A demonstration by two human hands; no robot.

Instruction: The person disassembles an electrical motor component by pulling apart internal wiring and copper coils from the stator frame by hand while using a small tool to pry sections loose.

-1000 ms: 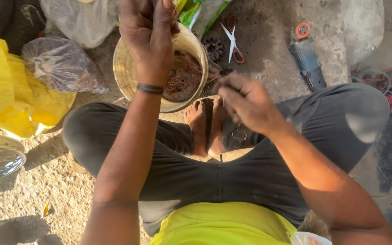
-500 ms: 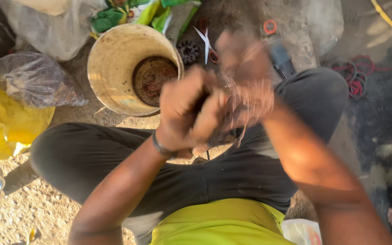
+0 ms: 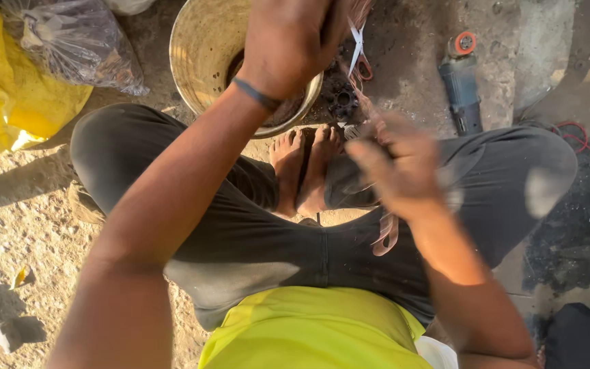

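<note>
Seated person, legs crossed, seen from above; landmark: the bucket (image 3: 203, 51) on the ground just beyond the feet (image 3: 306, 167). The left hand (image 3: 288, 44) is raised over the bucket's right rim. Right of the bucket lie a toothed wheel (image 3: 343, 101) and scissors (image 3: 358, 48); farther right, a power tool (image 3: 460, 82). Left of the bucket sits a plastic bag (image 3: 76, 44). The right hand (image 3: 397, 171) hovers nearer the body, above the right knee.
</note>
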